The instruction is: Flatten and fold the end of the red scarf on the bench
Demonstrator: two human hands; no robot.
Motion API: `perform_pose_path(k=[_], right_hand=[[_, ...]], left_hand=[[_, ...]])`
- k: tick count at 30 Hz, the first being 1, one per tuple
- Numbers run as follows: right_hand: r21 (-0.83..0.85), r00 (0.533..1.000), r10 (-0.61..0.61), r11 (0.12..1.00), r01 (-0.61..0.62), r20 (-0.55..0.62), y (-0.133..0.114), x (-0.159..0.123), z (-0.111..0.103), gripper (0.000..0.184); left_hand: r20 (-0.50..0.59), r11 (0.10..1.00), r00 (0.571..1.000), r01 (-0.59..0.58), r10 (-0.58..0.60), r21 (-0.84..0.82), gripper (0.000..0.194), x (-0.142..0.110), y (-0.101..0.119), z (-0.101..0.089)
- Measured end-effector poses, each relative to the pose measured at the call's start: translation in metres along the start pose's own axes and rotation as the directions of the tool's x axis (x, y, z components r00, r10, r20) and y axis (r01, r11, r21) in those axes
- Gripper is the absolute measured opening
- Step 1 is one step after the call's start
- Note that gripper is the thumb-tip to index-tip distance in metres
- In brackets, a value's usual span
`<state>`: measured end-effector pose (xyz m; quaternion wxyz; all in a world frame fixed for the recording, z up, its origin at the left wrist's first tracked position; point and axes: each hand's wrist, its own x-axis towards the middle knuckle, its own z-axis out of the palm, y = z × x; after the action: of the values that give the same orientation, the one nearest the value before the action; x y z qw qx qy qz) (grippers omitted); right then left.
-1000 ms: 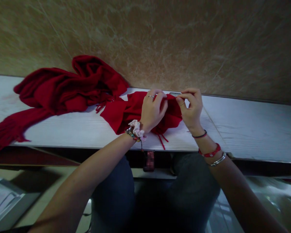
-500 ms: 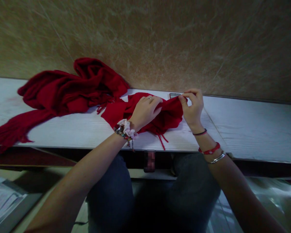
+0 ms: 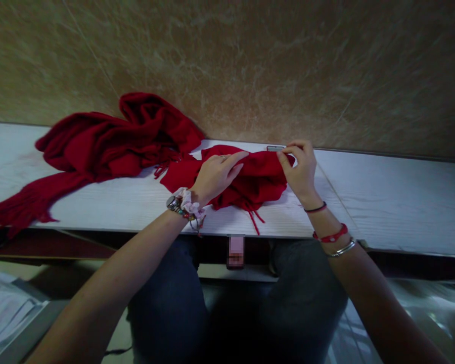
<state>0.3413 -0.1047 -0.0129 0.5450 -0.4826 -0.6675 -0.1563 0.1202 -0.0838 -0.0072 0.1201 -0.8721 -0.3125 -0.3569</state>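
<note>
A red fringed scarf (image 3: 263, 179) lies in loose folds on the white tabletop in front of me, a few tassels hanging toward the near edge. On its left part rests my left hand (image 3: 219, 174), fingers stretched out and thumb a little apart. Thumb and forefinger of my right hand (image 3: 301, 169) pinch the scarf's far right edge. Farther left, a larger heap of red fringed cloth (image 3: 106, 146) is bunched against the wall. Whether heap and scarf are one piece, I cannot tell.
A brown marbled wall (image 3: 227, 76) rises along the back of the narrow white table (image 3: 382, 197). Behind the scarf lies a phone (image 3: 275, 148), partly covered. A grey box with papers (image 3: 7, 316) stands at lower left. My knees are below the table edge.
My left hand has slid left across the scarf, and the cloth between my hands looks flatter and wider. My right hand keeps its pinch at the edge.
</note>
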Motion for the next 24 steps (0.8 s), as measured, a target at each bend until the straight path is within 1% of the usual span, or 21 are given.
perform_pose_path(k=[2, 3, 7, 9, 11, 14, 15, 17, 19, 20, 22, 24], right_hand=[[-0.003, 0.997, -0.042, 0.999, 0.043, 0.069, -0.005, -0.001, -0.001, 0.01], [-0.006, 0.991, -0.068, 0.998, 0.069, 0.115, -0.009, -0.002, -0.001, 0.012], [-0.055, 0.939, -0.168, 0.98, 0.193, 0.301, -0.021, -0.005, -0.002, 0.03], [-0.09, 0.919, -0.189, 0.968, 0.233, 0.347, -0.025, -0.006, -0.002, 0.032], [-0.106, 0.913, -0.195, 0.963, 0.247, 0.357, -0.025, -0.007, -0.001, 0.026], [-0.095, 0.917, -0.181, 0.969, 0.228, 0.355, -0.022, -0.007, 0.0, 0.015], [-0.088, 0.918, -0.172, 0.972, 0.216, 0.357, -0.021, -0.007, 0.0, 0.015], [-0.077, 0.918, -0.154, 0.978, 0.194, 0.365, -0.02, -0.006, 0.0, 0.022], [-0.076, 0.913, -0.144, 0.979, 0.187, 0.381, -0.019, -0.007, 0.001, 0.029], [-0.078, 0.908, -0.143, 0.979, 0.188, 0.393, -0.019, -0.008, 0.001, 0.028], [-0.077, 0.899, -0.142, 0.979, 0.19, 0.414, -0.018, -0.009, 0.002, 0.02], [-0.06, 0.901, -0.136, 0.983, 0.176, 0.411, -0.018, -0.009, 0.003, 0.014]], left_hand=[[0.017, 1.0, 1.0, 0.021, -0.021, 0.013, 0.03, -0.001, 0.0, 0.0], [0.02, 0.999, 0.999, 0.032, -0.033, 0.02, 0.029, -0.001, 0.0, 0.001], [-0.006, 0.999, 0.999, 0.035, -0.035, 0.016, 0.028, 0.001, -0.001, 0.003], [-0.038, 1.0, 0.999, 0.001, -0.001, -0.006, 0.027, 0.002, -0.002, 0.004], [-0.074, 0.999, 0.997, -0.039, 0.036, -0.031, 0.024, 0.002, -0.002, 0.004], [-0.11, 0.995, 0.99, -0.094, 0.089, -0.041, 0.019, 0.003, -0.001, 0.003], [-0.115, 0.993, 0.988, -0.11, 0.105, -0.035, 0.018, 0.003, -0.001, 0.002], [-0.117, 0.99, 0.984, -0.14, 0.137, -0.019, 0.017, 0.003, -0.001, 0.001], [-0.103, 0.985, 0.98, -0.172, 0.171, -0.001, 0.017, 0.003, -0.001, 0.001], [-0.086, 0.981, 0.977, -0.193, 0.193, 0.008, 0.018, 0.003, -0.001, 0.001], [-0.038, 0.972, 0.971, -0.234, 0.235, 0.029, 0.019, 0.003, -0.001, 0.001], [0.003, 0.967, 0.968, -0.251, 0.251, 0.053, 0.02, 0.003, -0.001, 0.001]])
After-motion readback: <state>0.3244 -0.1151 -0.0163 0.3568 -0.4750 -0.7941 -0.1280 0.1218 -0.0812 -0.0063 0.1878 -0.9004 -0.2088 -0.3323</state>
